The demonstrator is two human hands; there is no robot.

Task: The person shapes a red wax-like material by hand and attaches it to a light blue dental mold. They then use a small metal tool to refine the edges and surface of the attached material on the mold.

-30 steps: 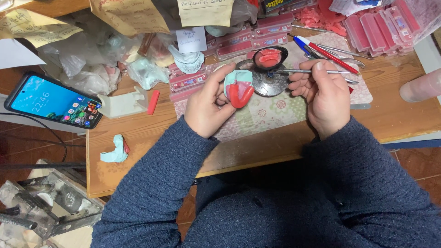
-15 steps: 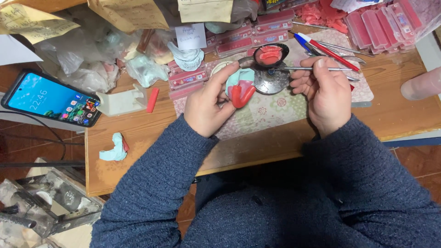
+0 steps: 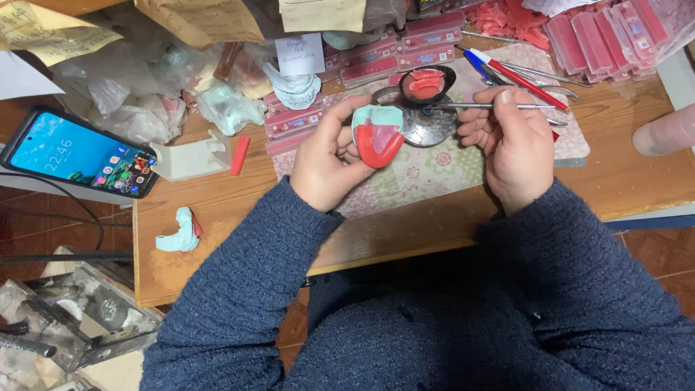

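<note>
The left hand grips a pale-green mould with red wax. The right hand pinches a thin metal tool. At 12 o'clock sits a dark wax dish; at 9 o'clock on the table, a phone.

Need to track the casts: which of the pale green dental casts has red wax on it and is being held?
The cast in the left hand, above the patterned mat. The others, one by the boxes and one near the table edge, lie untouched.

Dark blue knitted sweater — long ribbed-cuff sleeves — bare hands
</note>
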